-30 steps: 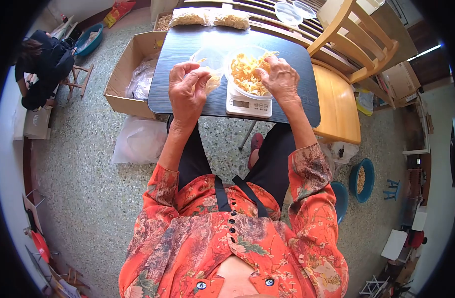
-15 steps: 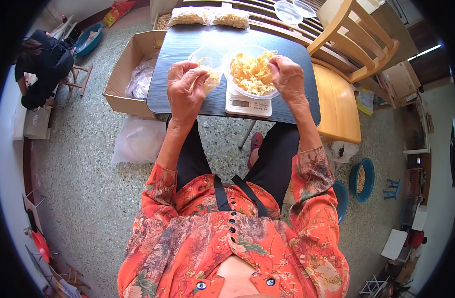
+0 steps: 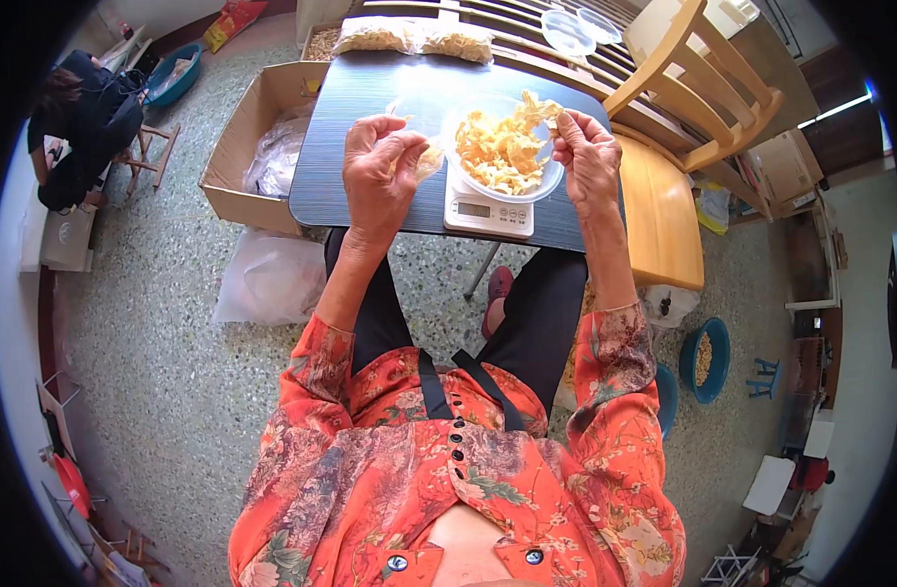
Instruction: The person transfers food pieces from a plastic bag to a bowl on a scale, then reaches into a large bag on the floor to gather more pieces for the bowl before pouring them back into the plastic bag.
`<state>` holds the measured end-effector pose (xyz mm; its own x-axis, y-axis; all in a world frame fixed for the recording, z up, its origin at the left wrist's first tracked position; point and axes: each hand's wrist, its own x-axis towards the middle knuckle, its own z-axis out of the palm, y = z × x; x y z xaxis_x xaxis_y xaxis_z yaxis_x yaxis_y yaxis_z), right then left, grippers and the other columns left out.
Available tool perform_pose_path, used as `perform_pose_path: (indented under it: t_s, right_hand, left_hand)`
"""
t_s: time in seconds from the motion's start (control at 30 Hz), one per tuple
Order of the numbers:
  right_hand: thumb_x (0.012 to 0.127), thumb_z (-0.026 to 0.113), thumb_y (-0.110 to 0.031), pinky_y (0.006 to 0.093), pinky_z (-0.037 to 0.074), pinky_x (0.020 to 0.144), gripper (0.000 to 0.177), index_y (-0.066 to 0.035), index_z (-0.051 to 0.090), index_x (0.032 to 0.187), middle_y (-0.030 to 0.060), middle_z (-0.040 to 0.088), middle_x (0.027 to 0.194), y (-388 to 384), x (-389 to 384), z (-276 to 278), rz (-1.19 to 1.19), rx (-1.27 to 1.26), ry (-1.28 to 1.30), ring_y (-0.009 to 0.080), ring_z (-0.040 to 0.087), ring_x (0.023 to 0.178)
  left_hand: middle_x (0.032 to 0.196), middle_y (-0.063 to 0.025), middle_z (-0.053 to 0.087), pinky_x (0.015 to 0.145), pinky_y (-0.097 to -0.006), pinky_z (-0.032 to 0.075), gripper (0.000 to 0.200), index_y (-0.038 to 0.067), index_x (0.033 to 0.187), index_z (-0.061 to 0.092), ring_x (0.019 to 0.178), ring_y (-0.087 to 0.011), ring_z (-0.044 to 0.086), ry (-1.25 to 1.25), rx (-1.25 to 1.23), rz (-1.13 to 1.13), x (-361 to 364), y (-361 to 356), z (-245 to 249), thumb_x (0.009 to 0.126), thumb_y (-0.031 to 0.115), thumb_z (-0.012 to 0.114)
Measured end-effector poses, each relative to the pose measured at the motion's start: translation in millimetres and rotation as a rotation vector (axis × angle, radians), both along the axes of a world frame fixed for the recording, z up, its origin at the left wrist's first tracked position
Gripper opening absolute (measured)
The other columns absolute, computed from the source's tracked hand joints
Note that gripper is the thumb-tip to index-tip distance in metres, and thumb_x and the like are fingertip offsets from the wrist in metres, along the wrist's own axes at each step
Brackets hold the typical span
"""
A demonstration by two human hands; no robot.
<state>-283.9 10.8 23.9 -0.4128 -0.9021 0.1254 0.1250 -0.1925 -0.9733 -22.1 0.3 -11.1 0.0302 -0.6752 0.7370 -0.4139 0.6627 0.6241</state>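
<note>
A clear round bowl point(image 3: 546, 181) of pale yellow dried pieces point(image 3: 497, 152) rests on a white digital scale point(image 3: 488, 213) near the front edge of the dark table point(image 3: 356, 98). At the bowl's right rim my right hand point(image 3: 587, 157) pinches some dried pieces point(image 3: 537, 110), lifted over the bowl. Left of the bowl, my left hand point(image 3: 378, 176) is closed at the fingertips on a clear plastic bag point(image 3: 429, 161) with some pieces in it. The hand partly hides the bag.
Two filled bags point(image 3: 414, 37) lie at the table's back edge. A cardboard box point(image 3: 243, 147) stands left, a wooden chair point(image 3: 659, 210) right. Clear lids point(image 3: 568, 32) lie on a slatted bench behind. Another person point(image 3: 82, 122) sits at the far left.
My right hand has moved right and slightly up, raising dried pieces from the bowl. My left hand has shifted slightly right and turned, hiding more of the bag.
</note>
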Motion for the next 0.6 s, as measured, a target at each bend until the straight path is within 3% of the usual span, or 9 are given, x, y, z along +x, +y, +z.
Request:
perform_pose_path:
  t_s: [0.5,0.6]
  right_hand:
    - [0.090,0.076,-0.012,0.0197,0.051,0.050,0.017,0.001,0.069,0.098,0.0039,0.068,0.076,-7.3,44.6,43.0,0.077,-0.249,-0.092,0.0071,0.060,0.056]
    - [0.091,0.075,-0.011,0.0200,0.051,0.050,0.015,0.001,0.069,0.098,0.0045,0.068,0.076,-9.4,67.9,51.4,0.116,-0.286,-0.132,0.0077,0.060,0.057]
  left_hand:
    - [0.103,-0.0090,0.062,0.085,-0.0320,0.053,0.014,0.003,0.093,0.076,0.098,-0.0219,0.062,-0.019,0.046,-0.051,0.9,1.9,-2.9,0.079,-0.001,0.078]
    - [0.100,-0.0110,0.063,0.081,-0.0353,0.053,0.014,0.004,0.088,0.075,0.097,-0.0263,0.061,-0.004,0.017,-0.059,-1.6,3.1,-2.9,0.075,0.000,0.079]
